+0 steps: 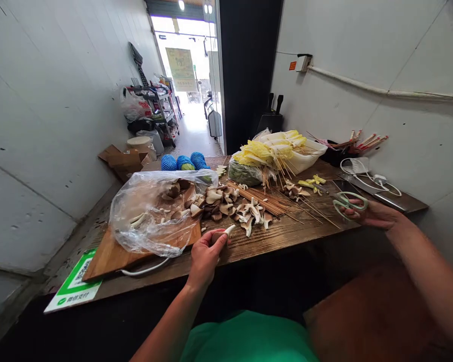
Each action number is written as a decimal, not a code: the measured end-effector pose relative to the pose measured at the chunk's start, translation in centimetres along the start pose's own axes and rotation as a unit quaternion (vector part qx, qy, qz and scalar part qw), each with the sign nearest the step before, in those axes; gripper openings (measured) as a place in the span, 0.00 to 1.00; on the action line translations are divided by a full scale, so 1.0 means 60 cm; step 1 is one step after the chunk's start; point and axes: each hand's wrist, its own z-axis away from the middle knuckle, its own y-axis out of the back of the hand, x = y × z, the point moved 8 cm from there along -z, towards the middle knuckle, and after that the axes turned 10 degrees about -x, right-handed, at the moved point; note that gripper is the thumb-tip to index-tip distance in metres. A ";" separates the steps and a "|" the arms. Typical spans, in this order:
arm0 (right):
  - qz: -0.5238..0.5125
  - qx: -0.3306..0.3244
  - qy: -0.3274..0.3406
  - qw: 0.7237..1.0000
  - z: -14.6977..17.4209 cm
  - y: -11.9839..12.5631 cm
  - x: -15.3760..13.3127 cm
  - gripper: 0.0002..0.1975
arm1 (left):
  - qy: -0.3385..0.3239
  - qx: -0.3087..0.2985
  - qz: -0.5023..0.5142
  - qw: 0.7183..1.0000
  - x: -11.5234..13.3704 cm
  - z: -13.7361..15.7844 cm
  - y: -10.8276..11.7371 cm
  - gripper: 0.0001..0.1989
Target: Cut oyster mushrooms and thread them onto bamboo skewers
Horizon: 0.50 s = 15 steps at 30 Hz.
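Observation:
In the head view my left hand (pixel 207 254) pinches an oyster mushroom (pixel 230 230) by the table's front edge; its pale stem points up and right. My right hand (pixel 377 216) is off to the right, closed on scissors with pale green handles (pixel 349 202); the blades point left toward the table. Cut mushroom pieces (pixel 252 213) lie just beyond my left hand, beside a larger pile of brown-capped mushrooms (pixel 215 201). More mushrooms sit inside a clear plastic bag (pixel 136 201) on a wooden board (pixel 109 254). Bamboo skewers (pixel 270 201) are spread behind the cut pieces.
Skewered yellow cabbage leaves (pixel 272 148) rest on bags at the back. Three items in blue foam nets (pixel 184 162) stand back left. A white cable (pixel 370 176), a dark bowl of skewers (pixel 335 153) and a green payment sign (pixel 75 281) lie around the table (pixel 279 239).

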 end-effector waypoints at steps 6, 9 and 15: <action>-0.372 -0.122 -0.006 0.920 0.063 -0.104 -0.029 0.37 | 0.011 0.007 0.031 0.999 -0.003 -0.012 -0.006 0.22; -0.408 -0.214 0.081 0.884 0.100 -0.193 -0.108 0.41 | -0.002 0.021 0.047 0.999 0.000 -0.018 -0.006 0.21; -0.258 -0.403 0.082 0.874 0.166 -0.402 -0.245 0.29 | -0.106 0.102 -0.024 0.989 0.046 -0.014 0.046 0.20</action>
